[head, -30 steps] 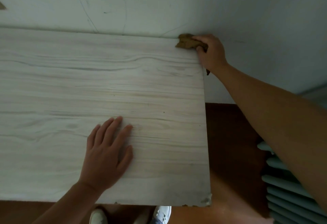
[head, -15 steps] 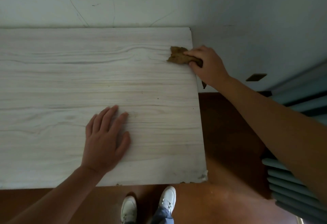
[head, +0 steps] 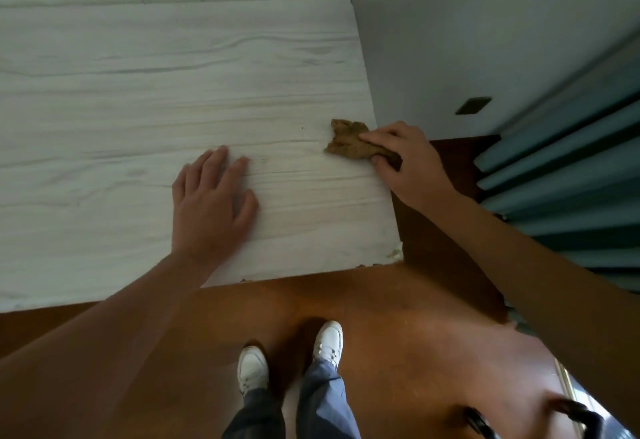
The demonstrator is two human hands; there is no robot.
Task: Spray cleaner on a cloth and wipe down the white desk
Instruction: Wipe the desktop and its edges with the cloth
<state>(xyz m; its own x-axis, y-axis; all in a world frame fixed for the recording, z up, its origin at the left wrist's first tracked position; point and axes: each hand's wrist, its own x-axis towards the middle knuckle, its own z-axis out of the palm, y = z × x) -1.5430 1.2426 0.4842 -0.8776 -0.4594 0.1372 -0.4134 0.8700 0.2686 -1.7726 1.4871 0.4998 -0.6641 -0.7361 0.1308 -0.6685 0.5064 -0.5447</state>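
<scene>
Presently, cloth (head: 346,142): brown, crumpled, on the white desk (head: 138,92) near its right edge, toward the front corner.
Right hand (head: 412,165): fingers curled over the cloth, gripping it against the desktop; palm past the desk edge.
Left hand (head: 211,203): flat on the desk, fingers straight and spread, holding nothing, left of the cloth and apart from it.
Floor (head: 381,317): brown; white shoes (head: 252,367) below the desk's front edge.

Pale wall (head: 467,30) meets a glossy brown floor (head: 398,317), teal ribbed slats (head: 571,175) at right
</scene>
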